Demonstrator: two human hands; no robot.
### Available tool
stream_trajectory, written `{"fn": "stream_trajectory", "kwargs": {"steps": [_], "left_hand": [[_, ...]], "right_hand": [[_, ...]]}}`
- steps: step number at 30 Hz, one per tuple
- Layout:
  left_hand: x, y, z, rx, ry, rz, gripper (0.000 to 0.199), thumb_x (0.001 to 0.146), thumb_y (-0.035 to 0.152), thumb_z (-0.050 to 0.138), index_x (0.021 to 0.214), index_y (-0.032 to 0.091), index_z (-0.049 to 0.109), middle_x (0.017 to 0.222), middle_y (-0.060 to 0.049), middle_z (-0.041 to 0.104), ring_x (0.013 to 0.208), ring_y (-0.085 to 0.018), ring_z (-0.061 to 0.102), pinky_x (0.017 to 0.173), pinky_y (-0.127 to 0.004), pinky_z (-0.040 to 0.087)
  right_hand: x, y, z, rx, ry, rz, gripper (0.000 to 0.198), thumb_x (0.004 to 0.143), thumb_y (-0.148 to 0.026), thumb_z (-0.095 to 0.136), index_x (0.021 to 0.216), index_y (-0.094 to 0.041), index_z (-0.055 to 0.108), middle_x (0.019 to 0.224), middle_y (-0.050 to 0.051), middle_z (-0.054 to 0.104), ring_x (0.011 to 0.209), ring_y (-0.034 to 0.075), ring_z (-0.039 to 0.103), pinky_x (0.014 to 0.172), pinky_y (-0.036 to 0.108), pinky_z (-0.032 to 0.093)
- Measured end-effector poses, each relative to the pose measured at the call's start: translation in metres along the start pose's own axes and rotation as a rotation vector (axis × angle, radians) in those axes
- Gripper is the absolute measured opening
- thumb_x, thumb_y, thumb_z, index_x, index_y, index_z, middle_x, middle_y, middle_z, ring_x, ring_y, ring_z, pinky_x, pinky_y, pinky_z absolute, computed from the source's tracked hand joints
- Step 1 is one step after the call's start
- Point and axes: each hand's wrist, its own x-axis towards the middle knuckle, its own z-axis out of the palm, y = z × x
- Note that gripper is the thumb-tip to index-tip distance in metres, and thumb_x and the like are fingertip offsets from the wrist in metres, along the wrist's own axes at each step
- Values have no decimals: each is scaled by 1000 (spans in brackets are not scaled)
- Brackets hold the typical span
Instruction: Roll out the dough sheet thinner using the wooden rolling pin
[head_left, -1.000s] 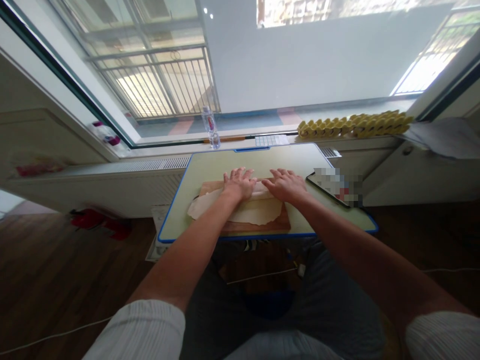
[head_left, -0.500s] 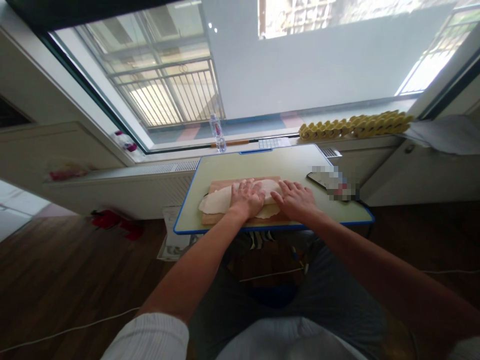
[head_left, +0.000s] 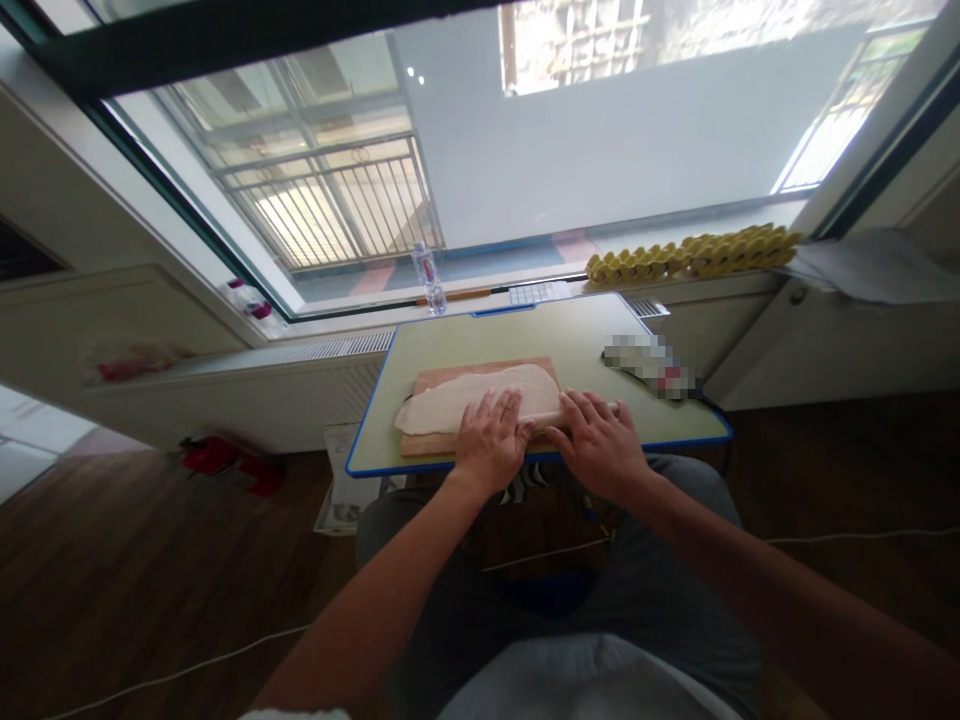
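Observation:
A long, flattened sheet of pale dough (head_left: 442,398) lies across a wooden board (head_left: 427,443). My left hand (head_left: 491,435) presses down over the near side of the dough, its fingers pointing forward over a rolling pin (head_left: 550,416). Beside it on the right, my right hand (head_left: 600,435) bends over the same pin near the board's right edge. Only a short length of the pin shows between the hands, and a tip past my right fingers. Most of it is hidden under my palms.
Under the board is a small pale green table (head_left: 487,335) with a blue rim. A partly blurred phone (head_left: 649,365) lies to the right. Along the windowsill stand a clear bottle (head_left: 429,280) and yellow egg trays (head_left: 690,254). A red fire extinguisher (head_left: 217,455) is at left on the floor.
Both hands have drawn back toward me, from the middle of the dough to its near side. More of the dough's surface is uncovered. The view has shifted slightly.

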Motion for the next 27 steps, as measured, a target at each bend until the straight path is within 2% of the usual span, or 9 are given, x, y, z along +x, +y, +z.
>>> {"fn": "stream_trajectory", "kwargs": {"steps": [5, 9, 14, 22, 24, 27], "left_hand": [[-18, 3, 10, 30, 109, 50, 66, 109, 56, 32, 165, 22, 42, 168, -7, 46, 158, -33, 37, 130, -54, 31], [-9, 2, 9, 30, 93, 30, 65, 109, 56, 30, 164, 23, 43, 167, -8, 48, 157, -32, 39, 127, -57, 34], [36, -7, 3, 32, -31, -50, 63, 110, 56, 22, 162, 30, 46, 172, -3, 41, 159, -30, 35, 129, -60, 28], [105, -33, 4, -17, -186, -118, 66, 109, 57, 18, 166, 33, 38, 177, -6, 31, 162, -33, 28, 128, -68, 20], [120, -40, 6, -25, -192, -123, 65, 108, 58, 18, 164, 33, 41, 176, -7, 32, 162, -33, 28, 128, -69, 20], [139, -50, 10, -29, -109, -139, 60, 109, 56, 23, 157, 32, 50, 172, -8, 41, 157, -31, 35, 128, -66, 20]], "right_hand": [[-22, 1, 5, -9, 80, -50, 65, 110, -53, 34, 158, -12, 48, 164, 18, 49, 152, 35, 40, 121, 57, 24], [-12, 0, 8, -22, 83, -21, 65, 111, -54, 31, 159, -14, 48, 164, 17, 49, 152, 35, 40, 124, 59, 20], [36, 1, 11, -40, -22, 66, 67, 112, -54, 22, 160, -16, 48, 164, 17, 49, 152, 35, 40, 125, 64, 17], [115, 10, 22, -24, -102, 131, 74, 109, -64, 21, 159, -17, 49, 166, 14, 48, 149, 36, 43, 122, 60, 29], [134, 13, 24, 16, -168, 156, 79, 106, -69, 23, 160, -18, 48, 167, 14, 46, 149, 37, 43, 120, 59, 33], [161, 17, 25, 77, -250, 190, 81, 103, -71, 25, 163, -19, 43, 170, 14, 41, 152, 37, 39, 121, 60, 32]]}}
